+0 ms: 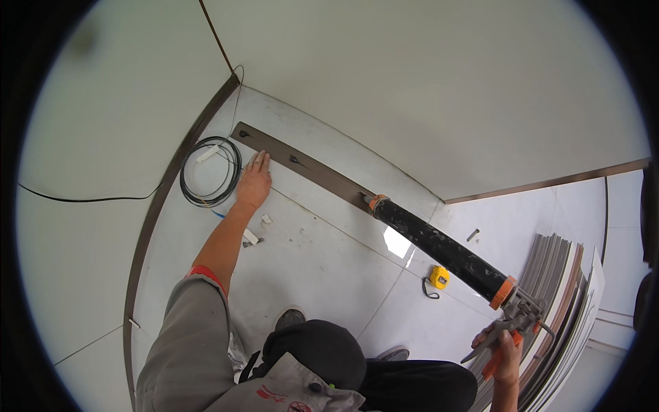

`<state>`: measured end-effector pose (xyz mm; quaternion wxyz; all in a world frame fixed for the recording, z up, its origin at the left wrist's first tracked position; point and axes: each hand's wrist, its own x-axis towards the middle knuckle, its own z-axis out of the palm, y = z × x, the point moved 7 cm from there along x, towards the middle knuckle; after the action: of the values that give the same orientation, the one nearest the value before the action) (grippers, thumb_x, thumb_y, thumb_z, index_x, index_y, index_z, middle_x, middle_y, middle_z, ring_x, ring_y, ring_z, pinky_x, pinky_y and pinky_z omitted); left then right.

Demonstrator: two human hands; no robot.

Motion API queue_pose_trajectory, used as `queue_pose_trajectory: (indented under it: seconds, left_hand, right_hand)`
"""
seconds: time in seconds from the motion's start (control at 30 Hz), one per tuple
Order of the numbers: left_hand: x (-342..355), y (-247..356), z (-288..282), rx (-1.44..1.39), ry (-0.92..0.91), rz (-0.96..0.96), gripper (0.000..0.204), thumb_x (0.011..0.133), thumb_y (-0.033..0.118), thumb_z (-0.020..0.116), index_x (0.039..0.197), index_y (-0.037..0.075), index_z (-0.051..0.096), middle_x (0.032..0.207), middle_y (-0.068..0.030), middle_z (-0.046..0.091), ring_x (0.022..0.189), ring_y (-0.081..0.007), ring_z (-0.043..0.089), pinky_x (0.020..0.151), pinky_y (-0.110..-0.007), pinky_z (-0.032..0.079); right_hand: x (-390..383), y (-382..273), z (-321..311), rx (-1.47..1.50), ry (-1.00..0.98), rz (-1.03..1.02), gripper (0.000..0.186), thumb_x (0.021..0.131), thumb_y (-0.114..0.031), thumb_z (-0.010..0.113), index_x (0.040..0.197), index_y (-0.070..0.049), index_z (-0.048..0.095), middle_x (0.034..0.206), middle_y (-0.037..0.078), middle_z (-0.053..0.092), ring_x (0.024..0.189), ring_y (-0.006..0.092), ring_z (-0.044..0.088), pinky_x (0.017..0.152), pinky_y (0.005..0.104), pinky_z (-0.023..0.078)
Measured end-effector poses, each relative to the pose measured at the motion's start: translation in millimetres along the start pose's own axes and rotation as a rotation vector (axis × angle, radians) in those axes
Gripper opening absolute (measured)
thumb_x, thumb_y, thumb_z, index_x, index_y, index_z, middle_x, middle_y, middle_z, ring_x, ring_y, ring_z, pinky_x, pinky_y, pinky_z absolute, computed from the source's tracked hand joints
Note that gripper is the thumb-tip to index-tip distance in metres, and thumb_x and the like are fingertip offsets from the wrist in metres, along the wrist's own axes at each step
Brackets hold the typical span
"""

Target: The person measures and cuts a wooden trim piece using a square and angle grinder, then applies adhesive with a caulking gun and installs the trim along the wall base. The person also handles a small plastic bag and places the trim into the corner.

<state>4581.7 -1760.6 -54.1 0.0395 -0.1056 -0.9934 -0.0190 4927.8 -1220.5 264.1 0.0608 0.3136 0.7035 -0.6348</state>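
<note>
Caulking gun [439, 245] in right hand [506, 356], contents perhaps dark

I can see the left arm [223, 237] stretched well forward, bare toward the wrist, with the left hand [255, 181] palm down, its fingers straight and close together. Out to the side, closer to the body, the right hand [506, 356] curls in a firm grip.
</note>
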Motion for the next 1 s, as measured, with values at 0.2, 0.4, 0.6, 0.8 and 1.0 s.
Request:
queue_pose_trajectory:
  seconds: [0.2,0.4,0.6,0.8,1.0]
  left_hand:
    - [1,1,2,0.019,-0.024,-0.019,0.059,0.099,0.020,0.051,0.155,0.004,0.039,0.163,-0.0084,0.035,0.149,-0.0259,0.035,0.120,-0.041,0.034]
    - [6,4,-5,0.087,-0.088,-0.022,0.058,0.099,0.018,0.052,0.153,0.001,0.040,0.161,-0.0117,0.037,0.147,-0.0289,0.038,0.118,-0.042,0.035]
    - [-16,90,-31,-0.147,0.021,0.184,0.059,0.089,0.005,0.061,0.146,-0.002,0.047,0.147,-0.0200,0.050,0.137,-0.0332,0.047,0.116,-0.044,0.039]
    - [-50,211,-27,-0.170,-0.100,0.519,0.055,0.093,0.005,0.051,0.148,-0.002,0.046,0.156,-0.0167,0.044,0.148,-0.0322,0.038,0.120,-0.041,0.035]
    - [-48,212,-2,-0.139,-0.211,0.426,0.055,0.095,0.008,0.052,0.149,-0.001,0.046,0.157,-0.0149,0.043,0.149,-0.0299,0.037,0.120,-0.040,0.036]
  right_hand:
    - [1,10,-11,0.019,0.026,0.028,0.037,0.096,-0.033,0.062,0.107,0.002,0.059,0.082,0.015,0.067,0.074,0.0276,0.069,0.069,0.0393,0.058]
    - [2,5,-12,-0.075,0.022,0.005,0.030,0.097,-0.028,0.061,0.104,0.001,0.060,0.081,0.014,0.067,0.072,0.0242,0.069,0.068,0.0365,0.057]
    - [3,-21,-2,-0.202,-0.001,0.008,0.020,0.093,-0.019,0.062,0.094,0.001,0.064,0.078,0.011,0.069,0.073,0.0191,0.067,0.068,0.0329,0.056]
    - [-6,-52,17,-0.462,-0.088,-0.128,0.015,0.089,-0.015,0.068,0.090,0.000,0.065,0.072,0.005,0.067,0.063,0.0132,0.063,0.059,0.0308,0.053]
    - [-20,-75,18,-0.584,-0.073,-0.180,0.011,0.085,-0.010,0.068,0.081,0.000,0.067,0.062,0.004,0.062,0.057,0.0155,0.061,0.056,0.0300,0.050]
